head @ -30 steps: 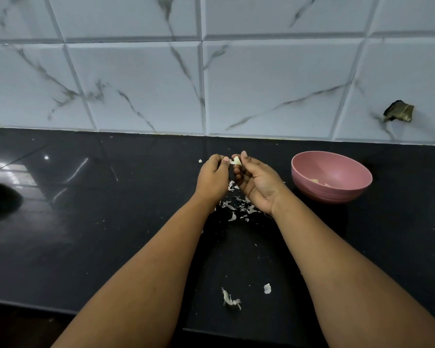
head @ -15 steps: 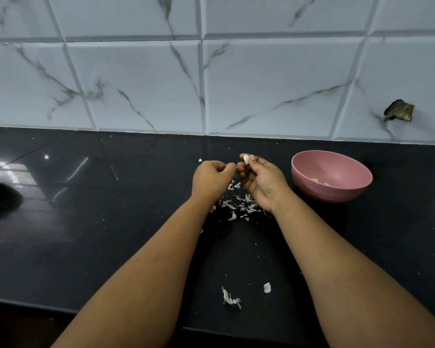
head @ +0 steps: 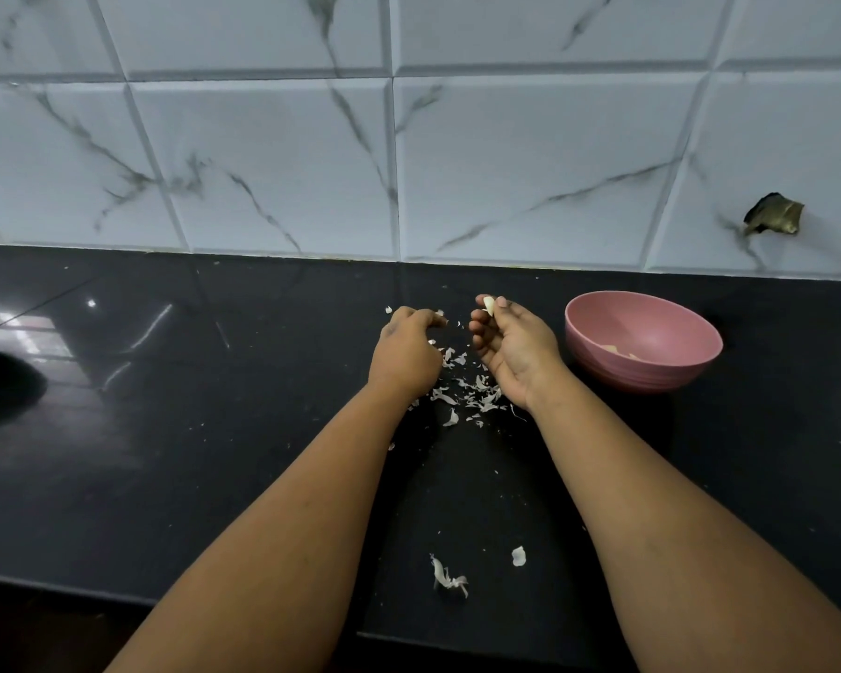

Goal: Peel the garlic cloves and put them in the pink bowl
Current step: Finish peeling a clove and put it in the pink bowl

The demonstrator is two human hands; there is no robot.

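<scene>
Head view shows the hands have drawn apart: the right hand pinches the garlic clove at its fingertips beside the pink bowl, the left hand curls over skin flakes, suggesting peeling is nearly done.

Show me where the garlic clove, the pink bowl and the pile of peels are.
garlic clove [head: 489, 305], head view, on its pale body at the right hand's fingertips.
pink bowl [head: 644, 365], head view, on its near outer wall.
pile of peels [head: 479, 391], head view, on the scraps between the wrists.
</scene>
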